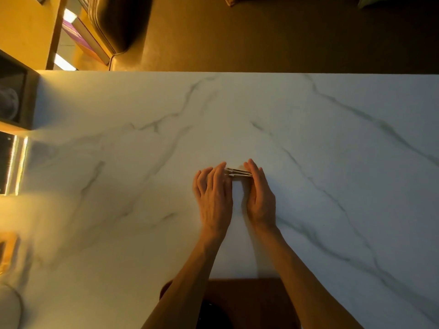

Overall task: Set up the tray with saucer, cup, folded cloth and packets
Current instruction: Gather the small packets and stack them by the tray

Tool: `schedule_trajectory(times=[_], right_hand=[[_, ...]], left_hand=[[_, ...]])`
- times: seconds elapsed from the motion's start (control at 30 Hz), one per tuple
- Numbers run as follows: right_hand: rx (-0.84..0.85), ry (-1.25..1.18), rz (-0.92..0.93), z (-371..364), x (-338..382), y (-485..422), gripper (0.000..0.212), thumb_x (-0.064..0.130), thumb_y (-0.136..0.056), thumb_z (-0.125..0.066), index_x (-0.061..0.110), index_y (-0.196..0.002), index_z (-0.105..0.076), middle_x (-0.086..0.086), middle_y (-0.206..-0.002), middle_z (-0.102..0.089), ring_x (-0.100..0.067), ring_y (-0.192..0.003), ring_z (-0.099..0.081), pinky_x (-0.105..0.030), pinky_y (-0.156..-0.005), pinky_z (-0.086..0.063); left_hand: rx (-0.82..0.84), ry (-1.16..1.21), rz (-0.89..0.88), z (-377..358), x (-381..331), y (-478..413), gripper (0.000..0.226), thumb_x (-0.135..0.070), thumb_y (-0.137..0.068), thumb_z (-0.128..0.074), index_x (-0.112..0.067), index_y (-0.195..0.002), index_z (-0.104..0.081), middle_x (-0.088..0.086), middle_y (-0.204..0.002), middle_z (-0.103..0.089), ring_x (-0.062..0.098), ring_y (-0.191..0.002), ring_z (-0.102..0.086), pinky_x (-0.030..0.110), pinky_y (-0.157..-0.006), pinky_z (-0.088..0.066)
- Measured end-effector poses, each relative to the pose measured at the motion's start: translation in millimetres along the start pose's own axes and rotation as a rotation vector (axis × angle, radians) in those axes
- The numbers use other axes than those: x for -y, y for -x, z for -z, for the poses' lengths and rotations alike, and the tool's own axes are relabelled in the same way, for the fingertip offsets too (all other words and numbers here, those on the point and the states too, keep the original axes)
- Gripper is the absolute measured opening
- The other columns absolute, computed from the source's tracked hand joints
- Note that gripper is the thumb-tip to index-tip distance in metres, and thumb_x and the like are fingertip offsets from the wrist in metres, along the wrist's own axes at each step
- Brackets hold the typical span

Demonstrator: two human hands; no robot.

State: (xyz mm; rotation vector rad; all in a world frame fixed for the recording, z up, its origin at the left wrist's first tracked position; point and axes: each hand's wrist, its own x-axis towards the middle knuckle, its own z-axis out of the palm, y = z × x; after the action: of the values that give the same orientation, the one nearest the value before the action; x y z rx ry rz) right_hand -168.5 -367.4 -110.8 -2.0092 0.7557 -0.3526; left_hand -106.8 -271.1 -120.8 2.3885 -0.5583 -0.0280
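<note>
A small bundle of thin brown packets (238, 172) lies on the white marble counter (237, 119), pressed between my two hands. My left hand (213, 195) rests flat with its fingertips against the bundle's left end. My right hand (259, 193) stands on its edge with its fingers against the right end. A pale, flat patch (237, 188) shows between my hands below the packets; I cannot tell what it is. No tray, saucer or cup is in view.
The counter's far edge (237, 72) runs across the upper frame, with brown floor beyond. A dark cushioned seat (118, 22) stands at the upper left. A dark box-like unit (14, 96) and lit strips (14, 162) sit at the left edge. A blurred glassy object (7, 252) is at the lower left.
</note>
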Motion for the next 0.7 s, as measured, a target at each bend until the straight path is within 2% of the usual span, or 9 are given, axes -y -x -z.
schedule_trajectory(times=[0.07,0.1,0.2,0.27,0.37,0.5,0.6,0.7], right_hand=[[-0.044,0.034,0.056,1.8,-1.5,-0.9,0.047,0.038,-0.1,-0.037,0.021,-0.143,-0.036,-0.007,-0.142,-0.051,-0.017,-0.132,-0.047,-0.047,-0.11,-0.04],[-0.072,0.058,0.081,2.4,-3.4,-1.8,0.045,0.034,-0.099,-0.04,0.019,-0.141,-0.038,-0.008,-0.138,-0.054,-0.015,-0.127,-0.05,-0.044,-0.108,-0.043],[-0.124,0.088,0.096,2.2,-6.8,-3.0,0.044,0.032,-0.098,-0.042,0.011,-0.137,-0.045,-0.009,-0.13,-0.06,-0.008,-0.119,-0.05,-0.022,-0.103,-0.043],[-0.125,0.079,0.1,1.5,-9.0,-2.6,0.041,0.028,-0.098,-0.044,0.009,-0.134,-0.049,-0.008,-0.129,-0.06,-0.004,-0.119,-0.049,-0.013,-0.104,-0.039],[-0.117,0.084,0.097,1.1,-11.6,-4.2,0.038,0.025,-0.097,-0.046,0.009,-0.13,-0.054,-0.007,-0.128,-0.061,-0.002,-0.117,-0.049,-0.016,-0.104,-0.041],[-0.111,0.104,0.075,4.1,-4.4,-8.0,0.034,0.021,-0.097,-0.048,0.012,-0.128,-0.058,-0.006,-0.124,-0.064,-0.009,-0.113,-0.055,-0.017,-0.1,-0.044],[-0.066,0.057,-0.017,13.5,7.3,-11.0,0.03,0.013,-0.097,-0.049,0.017,-0.123,-0.062,-0.005,-0.122,-0.066,-0.016,-0.112,-0.059,-0.023,-0.098,-0.047],[0.058,-0.031,-0.141,29.5,20.9,-17.4,0.034,0.007,-0.096,-0.046,0.02,-0.12,-0.066,-0.002,-0.122,-0.067,-0.014,-0.113,-0.06,-0.025,-0.101,-0.047]], left_hand=[[-0.001,0.06,-0.012,0.5,0.6,0.7,0.03,-0.031,-0.102,-0.043,-0.02,-0.13,-0.05,-0.002,-0.128,-0.057,0.02,-0.128,-0.041,0.046,-0.108,-0.037],[-0.001,0.073,-0.02,0.5,0.7,1.1,0.03,-0.032,-0.103,-0.041,-0.019,-0.128,-0.051,-0.001,-0.129,-0.057,0.021,-0.127,-0.041,0.045,-0.106,-0.039],[-0.004,0.071,-0.015,-0.1,-0.8,0.6,0.032,-0.035,-0.104,-0.037,-0.017,-0.123,-0.054,0.001,-0.127,-0.058,0.022,-0.123,-0.042,0.042,-0.103,-0.041],[-0.006,0.069,-0.005,-0.7,-1.3,0.9,0.033,-0.035,-0.104,-0.036,-0.016,-0.122,-0.055,0.002,-0.123,-0.059,0.023,-0.119,-0.044,0.042,-0.101,-0.043],[0.002,0.073,-0.008,-1.9,1.2,0.9,0.035,-0.036,-0.103,-0.034,-0.016,-0.123,-0.056,0.001,-0.122,-0.06,0.023,-0.119,-0.045,0.037,-0.103,-0.04],[0.008,0.088,0.024,0.2,0.5,-1.3,0.032,-0.033,-0.103,-0.037,-0.017,-0.121,-0.057,0.0,-0.12,-0.06,0.023,-0.117,-0.046,0.033,-0.104,-0.037],[0.026,0.121,0.044,6.4,-0.3,-3.8,0.021,-0.026,-0.1,-0.047,-0.019,-0.116,-0.06,-0.004,-0.114,-0.061,0.02,-0.112,-0.047,0.035,-0.1,-0.04],[0.1,0.167,0.086,20.5,-1.9,-11.5,0.014,-0.025,-0.095,-0.057,-0.019,-0.106,-0.064,-0.003,-0.104,-0.064,0.021,-0.104,-0.05,0.04,-0.091,-0.046]])
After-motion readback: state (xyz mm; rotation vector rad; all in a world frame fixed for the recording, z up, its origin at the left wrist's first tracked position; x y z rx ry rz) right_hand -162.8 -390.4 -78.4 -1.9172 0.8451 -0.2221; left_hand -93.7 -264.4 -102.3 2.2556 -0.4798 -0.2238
